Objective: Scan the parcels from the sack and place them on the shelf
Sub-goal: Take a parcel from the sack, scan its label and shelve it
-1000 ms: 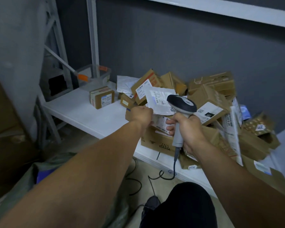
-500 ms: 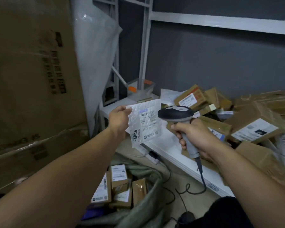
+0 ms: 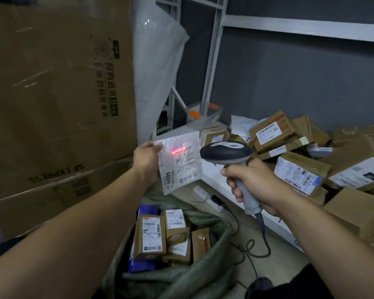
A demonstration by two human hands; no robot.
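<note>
White mailer (image 3: 181, 167) stands upright — long axis near-vertical — facing the scanner (image 3: 226, 152).

The fingers of your left hand (image 3: 146, 160) are hidden behind the white mailer (image 3: 183, 165), whose small print blurs. Your right hand (image 3: 257, 186) covers the scanner (image 3: 225, 152) grip; the sack (image 3: 181, 277) runs off the bottom edge.

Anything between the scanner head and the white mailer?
Head view: bare gap; the red line from the grey handheld barcode scanner reaches the white bubble mailer unblocked.
</note>
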